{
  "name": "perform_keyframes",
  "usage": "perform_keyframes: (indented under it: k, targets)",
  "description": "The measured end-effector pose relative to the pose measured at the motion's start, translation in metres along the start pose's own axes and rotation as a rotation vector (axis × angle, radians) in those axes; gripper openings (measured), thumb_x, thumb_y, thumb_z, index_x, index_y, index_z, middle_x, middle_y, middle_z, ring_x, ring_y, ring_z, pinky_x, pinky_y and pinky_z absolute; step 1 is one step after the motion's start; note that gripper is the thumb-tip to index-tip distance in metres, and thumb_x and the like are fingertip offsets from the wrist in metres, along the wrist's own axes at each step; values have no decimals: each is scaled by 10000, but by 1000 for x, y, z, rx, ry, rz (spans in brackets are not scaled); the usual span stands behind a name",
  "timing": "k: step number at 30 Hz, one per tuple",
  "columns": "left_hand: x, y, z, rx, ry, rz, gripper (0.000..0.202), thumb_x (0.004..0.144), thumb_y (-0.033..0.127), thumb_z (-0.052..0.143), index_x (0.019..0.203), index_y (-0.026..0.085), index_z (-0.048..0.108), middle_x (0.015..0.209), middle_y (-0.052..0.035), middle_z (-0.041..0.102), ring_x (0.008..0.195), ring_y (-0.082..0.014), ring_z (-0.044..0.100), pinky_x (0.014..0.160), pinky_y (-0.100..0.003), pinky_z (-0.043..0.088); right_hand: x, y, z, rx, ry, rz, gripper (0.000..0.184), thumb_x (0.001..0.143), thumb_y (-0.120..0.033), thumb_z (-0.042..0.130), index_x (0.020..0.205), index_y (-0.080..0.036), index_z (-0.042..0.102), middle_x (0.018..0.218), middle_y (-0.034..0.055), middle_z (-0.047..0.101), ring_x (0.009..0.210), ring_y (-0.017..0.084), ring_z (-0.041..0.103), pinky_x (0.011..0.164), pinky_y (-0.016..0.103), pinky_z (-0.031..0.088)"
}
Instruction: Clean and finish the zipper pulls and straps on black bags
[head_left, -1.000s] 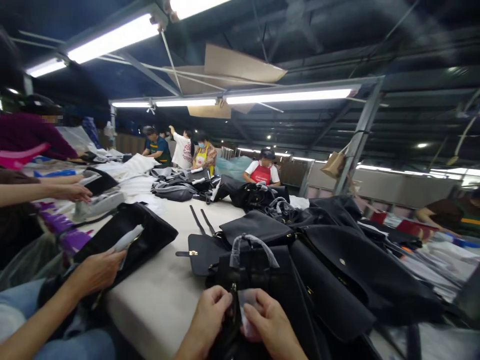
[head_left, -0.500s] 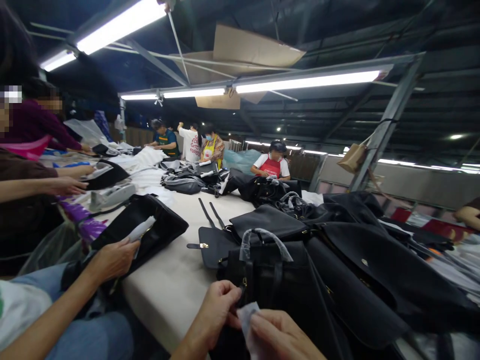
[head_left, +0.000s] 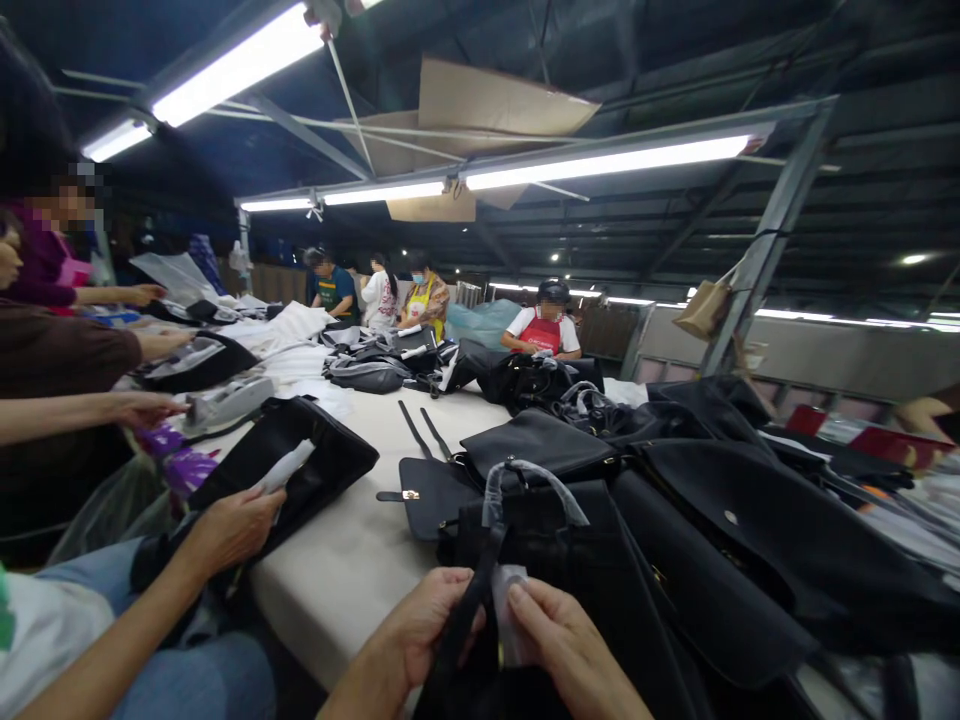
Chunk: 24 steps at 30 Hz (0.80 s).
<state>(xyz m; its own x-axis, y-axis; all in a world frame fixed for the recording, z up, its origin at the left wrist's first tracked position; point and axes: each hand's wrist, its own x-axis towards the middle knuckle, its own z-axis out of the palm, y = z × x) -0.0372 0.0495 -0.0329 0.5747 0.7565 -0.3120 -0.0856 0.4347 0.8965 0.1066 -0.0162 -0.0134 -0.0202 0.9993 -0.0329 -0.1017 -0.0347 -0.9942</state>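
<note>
My left hand (head_left: 424, 625) grips a black strap (head_left: 469, 605) of a black leather handbag (head_left: 540, 540) right in front of me. My right hand (head_left: 562, 640) pinches a translucent white sheet (head_left: 510, 615) close to that strap. The bag's handle, wrapped in clear plastic (head_left: 532, 490), arches above both hands. The bag's lower part is hidden behind my hands and the bottom of the picture.
More black bags (head_left: 720, 560) lie heaped to the right on a white padded table (head_left: 337, 560). A co-worker's hand (head_left: 232, 530) at the left holds an open black bag (head_left: 292, 465) with white paper. Several co-workers stand along the table among more bags.
The black strap now rises between my hands, held in my left hand. The white sheet has shifted toward the strap, and my view has tilted slightly.
</note>
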Motion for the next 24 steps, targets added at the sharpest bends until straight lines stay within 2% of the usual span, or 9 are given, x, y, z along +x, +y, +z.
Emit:
perform_keyframes:
  k: [4, 10, 13, 16, 17, 18, 19, 22, 24]
  targets:
    - [0, -5, 8, 25, 20, 37, 356, 530, 461, 754, 657, 199, 550, 336, 97, 421, 288, -47, 300, 335, -198, 150, 6, 4, 13, 243, -39, 77, 469, 642, -598, 765, 713, -141, 693, 595, 8, 623, 558, 144, 575, 602, 270, 468]
    - [-3, -2, 13, 129, 115, 144, 445, 643, 634, 627, 658, 193, 571, 315, 56, 452, 277, -81, 320, 329, -206, 186, 9, 3, 16, 310, 149, 99, 549, 475, -620, 849, 699, -131, 744, 583, 3, 648, 566, 118, 570, 582, 223, 462]
    - [-16, 14, 0, 150, 261, 279, 413, 710, 627, 557, 711, 214, 555, 415, 46, 513, 355, -112, 412, 372, -221, 287, 6, -1, 11, 369, 196, 169, 601, 385, -604, 884, 747, -137, 775, 695, 35, 717, 688, 155, 637, 655, 242, 505]
    - [-32, 23, -7, 261, 572, 577, 326, 729, 536, 599, 822, 223, 591, 689, -12, 644, 593, -158, 586, 478, -236, 417, 3, -5, 6, 409, 203, 218, 635, 346, -568, 907, 789, -130, 787, 789, 66, 753, 776, 181, 665, 681, 250, 518]
    - [-36, 21, -6, 338, 632, 641, 308, 745, 516, 597, 836, 221, 602, 724, -24, 651, 618, -166, 603, 479, -237, 427, 3, -5, 5, 421, 192, 222, 628, 350, -554, 912, 794, -126, 788, 792, 68, 756, 780, 182, 668, 677, 248, 518]
    - [-38, 16, -3, 409, 629, 643, 306, 762, 513, 579, 827, 215, 608, 710, -28, 645, 586, -165, 606, 447, -234, 419, 3, -6, 4, 435, 176, 221, 615, 360, -537, 916, 795, -123, 787, 787, 68, 756, 776, 181, 669, 676, 248, 518]
    - [-38, 10, 1, 458, 558, 575, 325, 772, 527, 558, 800, 207, 608, 679, -25, 633, 524, -158, 598, 400, -228, 398, 3, -5, 3, 449, 157, 217, 596, 374, -522, 918, 794, -120, 785, 776, 66, 756, 762, 177, 669, 674, 248, 518]
    - [-29, -9, 15, 372, 253, 233, 406, 714, 582, 578, 723, 176, 590, 644, -18, 613, 422, -136, 584, 315, -203, 369, 3, -2, 1, 478, 106, 182, 529, 439, -500, 907, 776, -115, 777, 751, 63, 752, 706, 164, 661, 672, 256, 514]
    - [-18, -16, 20, 273, 215, 159, 431, 677, 586, 596, 727, 158, 587, 678, -39, 634, 474, -143, 622, 341, -195, 423, 3, 0, 1, 481, 67, 155, 492, 488, -502, 892, 765, -114, 773, 743, 64, 748, 704, 166, 662, 701, 267, 513]
